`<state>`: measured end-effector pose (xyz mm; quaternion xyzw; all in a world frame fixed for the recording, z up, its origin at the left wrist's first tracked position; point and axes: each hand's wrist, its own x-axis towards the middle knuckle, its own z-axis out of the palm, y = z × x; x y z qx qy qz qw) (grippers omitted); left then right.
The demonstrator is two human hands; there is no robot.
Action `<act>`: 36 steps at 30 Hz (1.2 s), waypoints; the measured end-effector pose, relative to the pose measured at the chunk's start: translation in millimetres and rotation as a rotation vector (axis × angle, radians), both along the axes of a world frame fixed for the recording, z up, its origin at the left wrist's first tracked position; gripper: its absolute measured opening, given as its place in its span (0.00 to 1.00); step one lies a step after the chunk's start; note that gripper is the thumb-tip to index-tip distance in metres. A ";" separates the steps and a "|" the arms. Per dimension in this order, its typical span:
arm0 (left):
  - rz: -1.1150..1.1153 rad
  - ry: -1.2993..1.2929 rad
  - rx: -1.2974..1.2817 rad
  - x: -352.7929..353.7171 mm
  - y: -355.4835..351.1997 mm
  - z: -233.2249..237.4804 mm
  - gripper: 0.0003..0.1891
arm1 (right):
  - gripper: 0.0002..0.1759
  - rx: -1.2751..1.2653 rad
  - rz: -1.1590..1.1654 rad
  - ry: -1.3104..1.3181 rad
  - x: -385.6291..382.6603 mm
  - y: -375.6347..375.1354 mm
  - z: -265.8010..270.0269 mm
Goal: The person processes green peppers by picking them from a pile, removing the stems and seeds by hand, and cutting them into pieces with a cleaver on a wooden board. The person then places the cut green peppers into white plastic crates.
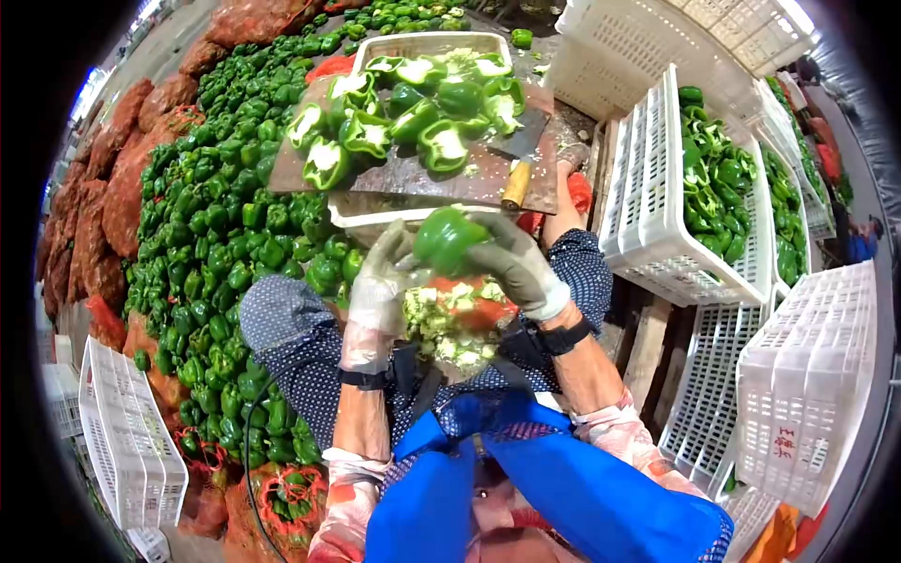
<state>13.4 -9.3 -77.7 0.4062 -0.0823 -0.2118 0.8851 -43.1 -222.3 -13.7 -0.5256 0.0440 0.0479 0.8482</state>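
Observation:
A green bell pepper (pixel 449 242) is held between my two gloved hands, above my lap. My left hand (pixel 383 274), in a whitish glove, has its fingers curled at the pepper's left side. My right hand (pixel 524 266), in a greyer glove, grips the right side. Below lies a heap of pale pepper cores (pixel 450 324) with something red among them. In front of me is a dark cutting board (pixel 399 192) bearing several cut peppers (pixel 441 144). A knife with a wooden handle (pixel 516 184) rests at the board's right side.
A large pile of whole green peppers (pixel 202 244) spreads to my left, with red mesh sacks (pixel 117 206) beyond it. White crates (pixel 648 188) stand on the right, some holding cut peppers (pixel 713 188). Another white crate (pixel 131 432) sits at lower left.

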 end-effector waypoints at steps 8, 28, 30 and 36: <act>0.098 0.093 0.317 -10.2 -3.8 43.1 0.39 | 0.22 0.032 -0.437 -0.173 -22.3 -104.8 28.3; 0.095 0.293 0.374 16.1 2.7 13.5 0.34 | 0.32 -1.727 -0.151 -0.161 182.5 12.5 -22.1; 0.077 0.283 0.299 30.9 4.7 -2.1 0.32 | 0.30 -1.435 0.040 -0.020 166.9 12.6 -17.9; 0.112 0.268 -0.177 32.4 -3.0 -38.6 0.35 | 0.32 -1.164 0.065 0.085 119.4 34.9 -29.5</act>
